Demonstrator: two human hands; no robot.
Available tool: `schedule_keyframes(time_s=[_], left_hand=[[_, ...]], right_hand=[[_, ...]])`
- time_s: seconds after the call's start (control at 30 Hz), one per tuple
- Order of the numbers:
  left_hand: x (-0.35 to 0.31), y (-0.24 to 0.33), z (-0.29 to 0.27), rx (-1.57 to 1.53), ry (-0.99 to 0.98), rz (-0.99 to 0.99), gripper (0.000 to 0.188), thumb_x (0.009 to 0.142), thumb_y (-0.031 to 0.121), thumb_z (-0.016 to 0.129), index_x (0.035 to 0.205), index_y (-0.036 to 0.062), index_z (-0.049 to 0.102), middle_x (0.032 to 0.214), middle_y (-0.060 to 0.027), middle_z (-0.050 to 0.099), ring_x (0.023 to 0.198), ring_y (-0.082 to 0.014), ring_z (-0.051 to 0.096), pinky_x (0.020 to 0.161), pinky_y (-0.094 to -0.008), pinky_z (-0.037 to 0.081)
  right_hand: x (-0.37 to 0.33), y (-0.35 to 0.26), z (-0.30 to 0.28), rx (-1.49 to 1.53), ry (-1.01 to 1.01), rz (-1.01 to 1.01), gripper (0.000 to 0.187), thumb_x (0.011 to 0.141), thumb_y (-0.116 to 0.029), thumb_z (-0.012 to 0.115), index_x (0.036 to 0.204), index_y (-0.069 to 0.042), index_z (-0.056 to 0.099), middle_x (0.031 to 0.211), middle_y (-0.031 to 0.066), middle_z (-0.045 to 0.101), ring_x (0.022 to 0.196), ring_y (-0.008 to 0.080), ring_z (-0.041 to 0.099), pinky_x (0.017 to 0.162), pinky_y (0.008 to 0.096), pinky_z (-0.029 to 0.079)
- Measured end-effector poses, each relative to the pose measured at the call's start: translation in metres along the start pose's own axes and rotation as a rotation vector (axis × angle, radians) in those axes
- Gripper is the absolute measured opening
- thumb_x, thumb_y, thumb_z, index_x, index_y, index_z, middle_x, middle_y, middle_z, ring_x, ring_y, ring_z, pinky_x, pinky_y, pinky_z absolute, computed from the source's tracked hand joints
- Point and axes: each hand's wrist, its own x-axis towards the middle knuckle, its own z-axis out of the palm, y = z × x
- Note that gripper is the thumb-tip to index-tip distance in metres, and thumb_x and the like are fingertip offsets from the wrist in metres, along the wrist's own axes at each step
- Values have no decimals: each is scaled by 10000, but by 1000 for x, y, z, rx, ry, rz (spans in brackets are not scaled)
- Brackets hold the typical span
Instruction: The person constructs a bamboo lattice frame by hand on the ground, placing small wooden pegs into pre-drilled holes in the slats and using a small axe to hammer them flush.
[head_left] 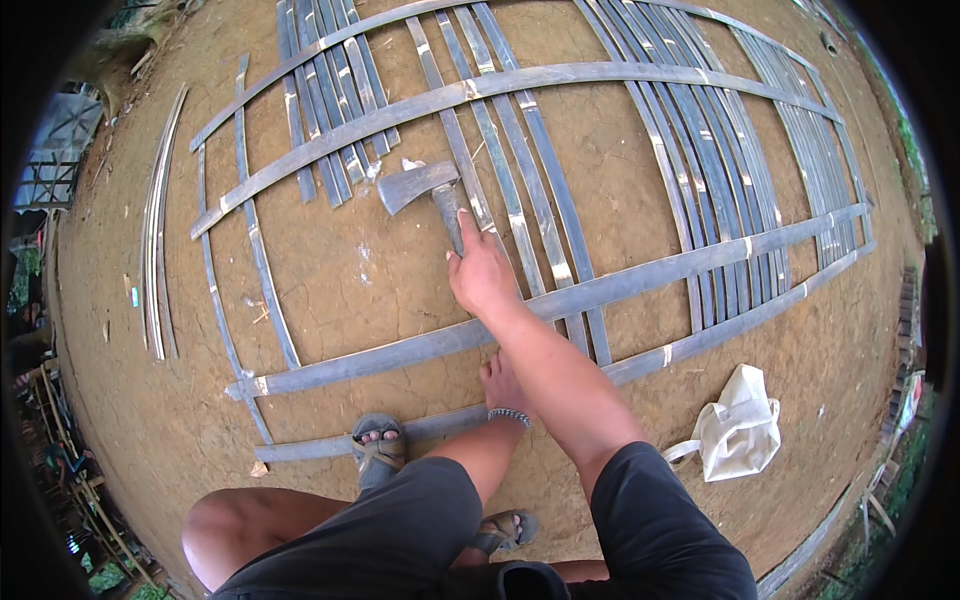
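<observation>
My right hand [482, 272] is closed round the short handle of a hatchet [416, 186]. The hatchet's dark metal head points left, above bare soil beside a vertical slat. Below it, my left hand [503, 380], with a bracelet at the wrist, is near the lower edge of a long dark slat [400, 350]. My right forearm covers part of that hand, so its grip is hidden. The slats look like split bamboo, dark with pale joint marks. Long crosswise slats and shorter vertical ones form a lattice flat on the ground.
Close-set slats [715, 190] fill the right of the lattice; a shorter bunch [325, 100] lies at upper left. Loose thin strips [160, 230] lie far left. A white cloth bag [738, 425] rests at lower right. My sandalled foot [379, 445] is at the nearest slat.
</observation>
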Motion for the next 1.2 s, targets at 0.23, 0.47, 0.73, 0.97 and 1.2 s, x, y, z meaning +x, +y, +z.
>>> schedule_keyframes(time_s=[0.23, 0.47, 0.73, 0.97, 1.2], left_hand=[[5, -3, 6, 7, -12, 22, 653, 881, 500, 591, 1387, 93, 523, 1301, -132, 474, 1202, -310, 429, 1002, -491, 306], [-1, -1, -1, -24, 109, 20, 651, 854, 478, 625, 1344, 61, 531, 1281, -136, 474, 1198, -319, 430, 1000, -496, 304], [0, 7, -14, -25, 14, -16, 713, 831, 478, 649, 1390, 61, 499, 1302, -131, 468, 1221, -331, 424, 1024, -503, 293], [-7, 11, -26, -98, -20, -25, 699, 878, 469, 606, 1431, 62, 475, 1466, -119, 439, 1299, -311, 420, 1053, -509, 284], [-4, 10, -18, -31, 71, -29, 682, 941, 463, 538, 1491, 69, 447, 1419, -124, 489, 1269, -299, 460, 1053, -495, 301]], right_hand=[[-1, 4, 8, 23, 60, 14, 688, 969, -224, 617, 1579, -142, 308, 1275, 292, 561, 1148, 469, 598, 987, 521, 495], [3, 2, -1, 11, 38, 16, 716, 968, -230, 621, 1593, -149, 281, 1263, 297, 560, 1166, 473, 587, 996, 516, 493], [4, 8, -6, -4, 37, 8, 705, 971, -241, 619, 1594, -177, 296, 1272, 285, 561, 1149, 471, 597, 994, 511, 494], [2, 17, -13, -12, 22, 20, 710, 961, -241, 631, 1591, -172, 311, 1262, 275, 570, 1139, 453, 604, 986, 507, 495], [-11, 22, -21, 46, 66, 16, 707, 956, -240, 642, 1586, -161, 331, 1258, 263, 586, 1151, 451, 600, 1002, 496, 489]])
